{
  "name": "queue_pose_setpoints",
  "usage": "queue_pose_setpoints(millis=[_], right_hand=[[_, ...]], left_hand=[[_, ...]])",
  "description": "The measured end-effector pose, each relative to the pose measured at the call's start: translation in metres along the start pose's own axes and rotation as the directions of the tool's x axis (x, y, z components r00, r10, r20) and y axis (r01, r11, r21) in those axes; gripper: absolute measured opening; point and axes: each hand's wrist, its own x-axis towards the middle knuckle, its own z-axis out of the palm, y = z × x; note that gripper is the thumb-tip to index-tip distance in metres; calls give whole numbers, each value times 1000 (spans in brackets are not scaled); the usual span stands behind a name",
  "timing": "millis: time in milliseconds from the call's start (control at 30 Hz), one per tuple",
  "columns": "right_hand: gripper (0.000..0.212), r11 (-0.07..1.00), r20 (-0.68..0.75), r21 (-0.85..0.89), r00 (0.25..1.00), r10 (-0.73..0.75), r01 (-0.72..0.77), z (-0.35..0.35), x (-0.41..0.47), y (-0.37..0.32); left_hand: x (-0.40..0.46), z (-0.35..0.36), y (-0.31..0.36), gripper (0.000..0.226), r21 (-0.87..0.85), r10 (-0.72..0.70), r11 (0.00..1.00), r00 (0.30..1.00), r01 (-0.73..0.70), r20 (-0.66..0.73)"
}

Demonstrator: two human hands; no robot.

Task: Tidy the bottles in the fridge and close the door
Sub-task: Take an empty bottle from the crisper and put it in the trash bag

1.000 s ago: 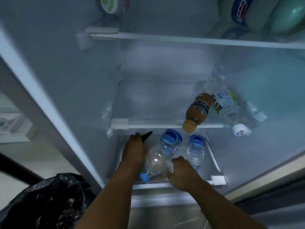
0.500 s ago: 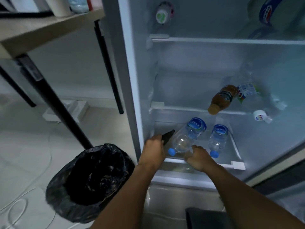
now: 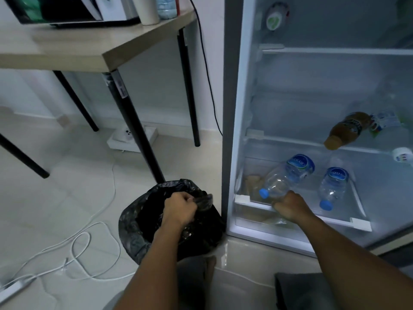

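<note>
The room was dim and bluish; the brightest patch was the fridge [image 3: 324, 90] interior at 2 o'clock, lit softly from within. Pale glare lay on the floor [image 3: 73, 175] at 9 o'clock. Wide-angle bending curved the edges, and the bottles [image 3: 366, 126] at 3 o'clock were smeared

Single head view, looking forward and down, close to open fridge [image 3: 232, 108] base and floor.

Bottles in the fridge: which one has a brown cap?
The brown bottle lying on the middle shelf; both lower water bottles have blue caps, its shelf neighbour a white one.
</note>
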Motion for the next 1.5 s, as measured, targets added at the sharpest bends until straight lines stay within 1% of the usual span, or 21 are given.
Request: queue_pose_setpoints(millis=[67,133,233,400,533,600,700,767,833,900,1100,1167,1267,1400,1500], right_hand=[[43,1000,-10,14,1000,7,-7,5,2,-3],[48,999,-17,31,999,28,-28,9,5,-6],[59,998,-17,37,999,48,-47,16,8,-8],[56,998,-24,20,998,52,-51,19,11,-9],[61,999,-25,2,999,39,-39,20,11,-11],[58,1000,-19,6,999,31,-30,20,11,-11],[56,999,-6,21,999,35,-35,16,3,-18],[51,999,3,35,1000,16,-16,15,0,-20],[53,998,13,60,1000,-5,4,13,-3,-17],[53,997,14,81,1000,-22,20,8,-9,-15],[45,992,-4,109,998,-68,68,-11,-33,-7],[45,991,-23,112,997,-68,70,-17,-41,-4],[48,993,-26,108,998,-54,57,-24,-49,2],[55,990,-39,140,999,7,-1,-31,-52,16],[58,981,-45,188,997,55,-46,-37,-51,29]], left_hand=[[11,-10,-17,17,-2,-76,997,996,76,-46],[24,-14,-34,14,10,-115,993,990,117,-80],[37,-11,-53,17,38,-169,984,982,172,-85],[40,-7,-58,19,22,-202,978,975,205,-96],[43,-6,-57,13,-24,-228,974,969,227,-96],[43,-6,-56,15,-44,-225,974,970,222,-94],[40,-5,-52,20,-19,-179,984,982,178,-62],[35,-3,-47,22,-5,-141,990,989,141,-42],[30,1,-41,24,1,-109,994,993,109,-37],[23,5,-34,21,18,-74,997,997,74,-24],[3,25,-3,9,66,54,996,998,-55,10],[-4,33,6,9,79,90,993,996,-89,-9],[-15,45,18,15,79,118,990,993,-115,-31],[-25,66,31,19,96,126,986,987,-136,102],[-27,95,41,20,124,160,974,964,-189,211]])
